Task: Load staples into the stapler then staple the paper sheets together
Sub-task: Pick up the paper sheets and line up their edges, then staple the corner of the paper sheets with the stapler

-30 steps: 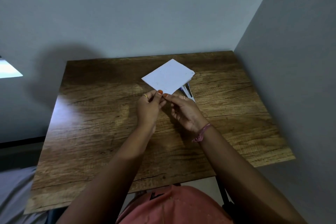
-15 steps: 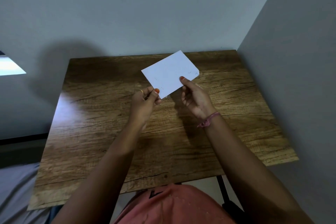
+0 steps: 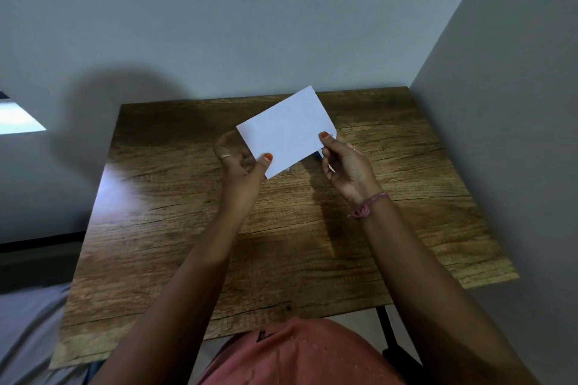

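Both hands hold a small stack of white paper sheets (image 3: 286, 131) up above the wooden table (image 3: 162, 228). My left hand (image 3: 240, 165) pinches the sheets' lower left edge with the thumb on top. My right hand (image 3: 347, 165) grips the lower right corner, thumb on the front face. The sheets are tilted, with the right end higher. The stapler is hidden; only a small pale sliver shows just under my right thumb, and I cannot tell what it is.
The table stands in a corner, with a grey wall (image 3: 281, 25) behind it and another wall (image 3: 500, 134) close on the right. A black table leg (image 3: 386, 331) shows at the near right. My orange-clad lap (image 3: 297, 353) is below the table's front edge.
The sheets have been lifted off the table and turned more upright. My right hand has shifted from the near corner to the right corner. The stapler seen beside the sheets earlier is covered now.
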